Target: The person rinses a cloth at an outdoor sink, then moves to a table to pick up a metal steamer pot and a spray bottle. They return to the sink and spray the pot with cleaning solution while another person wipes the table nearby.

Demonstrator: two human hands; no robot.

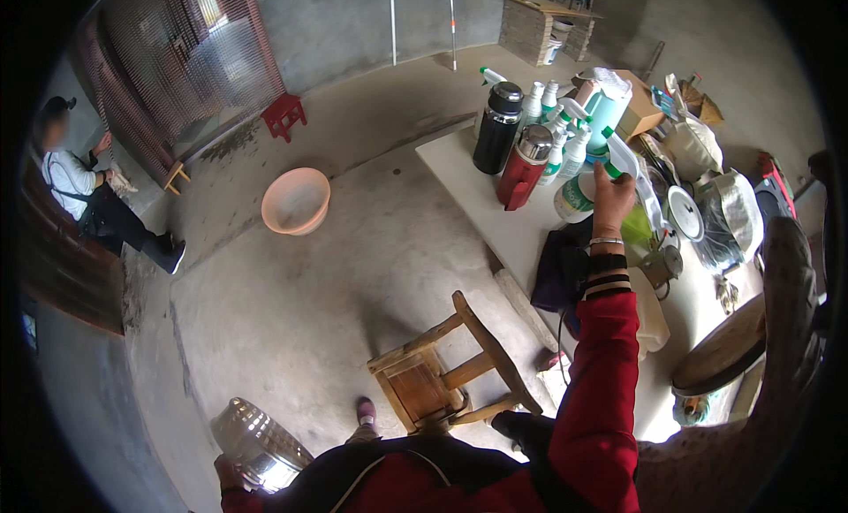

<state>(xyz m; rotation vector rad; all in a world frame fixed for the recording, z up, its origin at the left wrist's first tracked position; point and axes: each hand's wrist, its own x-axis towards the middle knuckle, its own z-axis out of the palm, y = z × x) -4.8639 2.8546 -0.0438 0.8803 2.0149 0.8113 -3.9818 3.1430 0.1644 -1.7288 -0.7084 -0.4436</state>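
Observation:
My right hand point(613, 196) reaches over the table at the right. Its fingers close around the green collar of a white spray bottle point(575, 198), which has a green label and a white trigger head. Just left of this bottle is a red thermos point(525, 168) with a steel cap, and behind that a black thermos point(497, 128). Several more white spray bottles point(575, 152) with green parts stand close beyond. At the lower left, my left hand point(228, 474), partly cut off by my sleeve, grips the rim of a shiny metal vessel point(255, 433).
A wooden chair point(424, 387) is on the floor before me. Farther off are a pink plastic basin point(296, 201) and a red stool point(285, 115). A person point(79, 181) sits at the left. The table point(457, 162) also carries a metal mug point(662, 264) and a dark cloth bag point(560, 268).

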